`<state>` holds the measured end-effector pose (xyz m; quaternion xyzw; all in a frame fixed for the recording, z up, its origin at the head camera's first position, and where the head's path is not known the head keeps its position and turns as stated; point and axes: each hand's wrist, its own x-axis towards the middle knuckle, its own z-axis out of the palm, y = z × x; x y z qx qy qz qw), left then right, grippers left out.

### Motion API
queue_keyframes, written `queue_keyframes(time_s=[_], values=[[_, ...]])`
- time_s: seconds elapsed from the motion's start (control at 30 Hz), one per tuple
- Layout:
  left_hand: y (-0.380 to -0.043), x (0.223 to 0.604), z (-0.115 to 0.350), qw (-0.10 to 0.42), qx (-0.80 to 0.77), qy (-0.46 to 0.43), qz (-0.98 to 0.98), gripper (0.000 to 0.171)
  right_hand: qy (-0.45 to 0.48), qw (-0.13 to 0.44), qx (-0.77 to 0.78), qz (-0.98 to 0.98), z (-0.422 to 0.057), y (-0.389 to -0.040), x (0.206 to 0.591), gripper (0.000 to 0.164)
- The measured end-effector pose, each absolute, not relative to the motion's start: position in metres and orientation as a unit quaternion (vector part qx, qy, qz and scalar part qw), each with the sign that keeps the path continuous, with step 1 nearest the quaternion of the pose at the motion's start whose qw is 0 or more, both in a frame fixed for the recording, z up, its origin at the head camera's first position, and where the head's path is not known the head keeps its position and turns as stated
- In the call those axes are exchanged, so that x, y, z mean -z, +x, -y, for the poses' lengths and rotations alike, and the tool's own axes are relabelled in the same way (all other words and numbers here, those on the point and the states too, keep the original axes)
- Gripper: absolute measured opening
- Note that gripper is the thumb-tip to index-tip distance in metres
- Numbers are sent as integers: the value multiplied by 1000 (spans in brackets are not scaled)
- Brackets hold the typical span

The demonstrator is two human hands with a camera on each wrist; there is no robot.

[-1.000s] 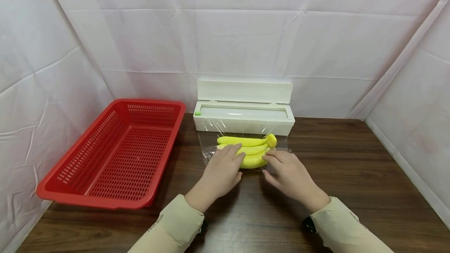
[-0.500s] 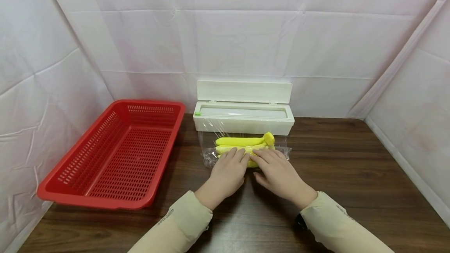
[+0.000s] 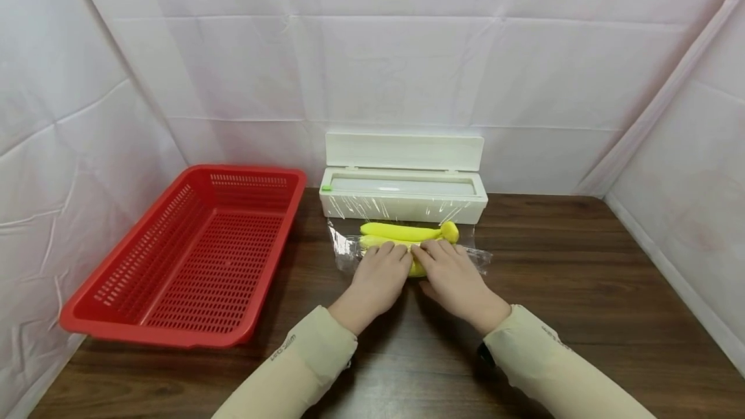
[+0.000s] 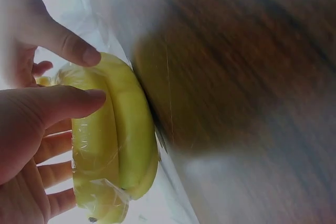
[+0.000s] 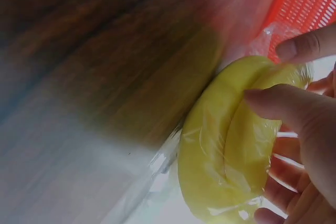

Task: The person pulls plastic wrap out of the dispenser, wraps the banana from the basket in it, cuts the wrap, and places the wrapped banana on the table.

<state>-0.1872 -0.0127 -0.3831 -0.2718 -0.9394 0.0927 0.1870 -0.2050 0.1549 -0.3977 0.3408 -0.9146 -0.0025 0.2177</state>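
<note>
A bunch of yellow bananas [image 3: 401, 232] lies on the table, its stem end to the right. Clear cling film [image 3: 347, 252] runs under it and is folded up over the nearer bananas. My left hand [image 3: 379, 282] curls over the near side, fingers on top and thumb against the front. Close beside it, my right hand [image 3: 456, 282] grips the bunch the same way. In both wrist views the wrinkled film clings to the bananas [image 4: 134, 135] between thumbs and fingers. Behind stands a white cling film dispenser [image 3: 407, 209], lid up, film stretching from it.
A red perforated plastic basket [image 3: 165, 336] stands on the left of the brown wooden table [image 3: 559, 283]. White cloth [image 3: 401, 70] hangs behind and at both sides. A small green slider [image 3: 327, 188] sits at the dispenser's left end.
Both hands have moved closer together and curled over the near bananas. The film's front part is now folded up over them. The basket and dispenser stay put.
</note>
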Motion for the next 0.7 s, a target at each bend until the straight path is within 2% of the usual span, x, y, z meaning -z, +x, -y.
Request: queue_keyframes(time_s=[0.3, 0.7], values=[[-195, 379, 11, 150, -78, -266, 949, 24, 328, 234, 18, 915, -148, -211, 398, 56], [-206, 373, 12, 132, -46, -261, 955, 20, 311, 232, 32, 921, -136, -227, 390, 46]])
